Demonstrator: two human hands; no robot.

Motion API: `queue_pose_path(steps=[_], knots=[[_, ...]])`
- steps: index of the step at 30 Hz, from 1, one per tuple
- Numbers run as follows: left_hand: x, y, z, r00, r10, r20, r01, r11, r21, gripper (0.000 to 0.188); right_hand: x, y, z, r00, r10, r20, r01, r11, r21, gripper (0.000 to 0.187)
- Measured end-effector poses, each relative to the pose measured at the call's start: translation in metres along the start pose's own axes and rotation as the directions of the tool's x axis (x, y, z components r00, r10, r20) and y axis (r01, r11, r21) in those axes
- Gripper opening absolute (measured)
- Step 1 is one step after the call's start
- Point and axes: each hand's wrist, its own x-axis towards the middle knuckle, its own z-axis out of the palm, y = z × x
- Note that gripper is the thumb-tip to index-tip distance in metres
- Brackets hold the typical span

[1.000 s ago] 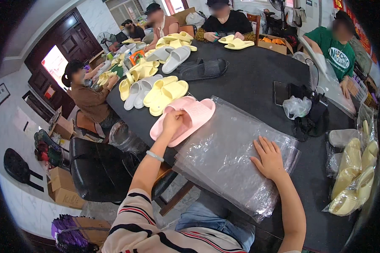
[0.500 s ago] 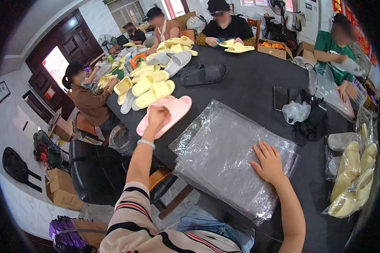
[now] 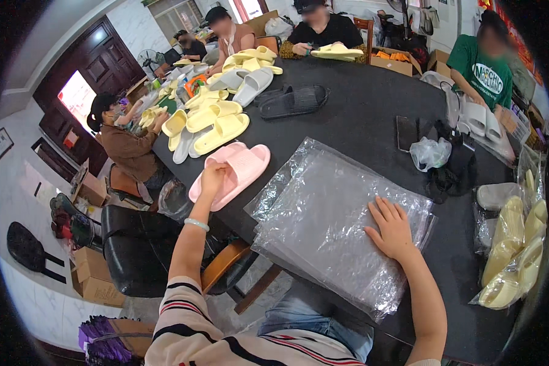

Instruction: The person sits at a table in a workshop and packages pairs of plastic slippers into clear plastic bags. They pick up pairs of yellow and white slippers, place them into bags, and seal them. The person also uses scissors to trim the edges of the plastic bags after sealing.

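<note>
My left hand [image 3: 213, 177] grips a pair of pink slippers [image 3: 248, 169] by the strap, fingers closed and partly hidden against it. The slippers are at the left edge of the black table, near the yellow slippers. On a stack of clear plastic bags [image 3: 323, 201] in front of me, my right hand [image 3: 389, 229] lies flat with its fingers spread. The bags overlap unevenly and reach the table's near edge.
Yellow slippers [image 3: 216, 116] and grey ones are piled at the far left, beside black slippers [image 3: 294, 101]. Bagged yellow slippers [image 3: 506, 256] lie to the right, near a phone [image 3: 405, 134]. Co-workers sit around the table; one handles white slippers [image 3: 480, 119]. A black chair [image 3: 134, 250] stands left.
The pink slippers in my left hand have shifted slightly left and down. My right hand stays on the bags. The co-worker at the right has lowered white slippers onto a clear bag.
</note>
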Motion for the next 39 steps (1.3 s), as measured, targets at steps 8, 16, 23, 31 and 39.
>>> queue_pose_path(steps=[8, 16, 23, 31, 39], knots=[[-0.044, -0.016, -0.011, 0.981, 0.171, 0.095, -0.169, 0.985, -0.031, 0.063, 0.004, -0.004, 0.001, 1.0, -0.022, -0.001, 0.022, 1.0, 0.017, 0.06], [-0.082, 0.011, -0.033, 0.99, 0.07, 0.124, -0.122, 0.866, 0.484, 0.075, 0.003, -0.004, -0.001, 1.0, 0.0, 0.027, 0.0, 1.0, 0.01, 0.06], [-0.045, -0.018, -0.037, 0.994, 0.0, 0.108, -0.053, 0.871, 0.488, 0.072, 0.005, -0.007, -0.006, 0.999, 0.004, 0.047, -0.005, 1.0, 0.013, 0.061], [-0.013, -0.029, -0.033, 0.983, -0.132, 0.128, 0.058, 0.882, 0.467, 0.076, 0.003, -0.004, -0.003, 1.0, 0.0, 0.025, 0.0, 1.0, -0.02, 0.062], [0.019, -0.046, -0.041, 0.961, -0.241, 0.134, 0.149, 0.863, 0.482, 0.079, 0.006, -0.006, -0.003, 0.999, -0.013, 0.032, 0.014, 1.0, -0.016, 0.061]])
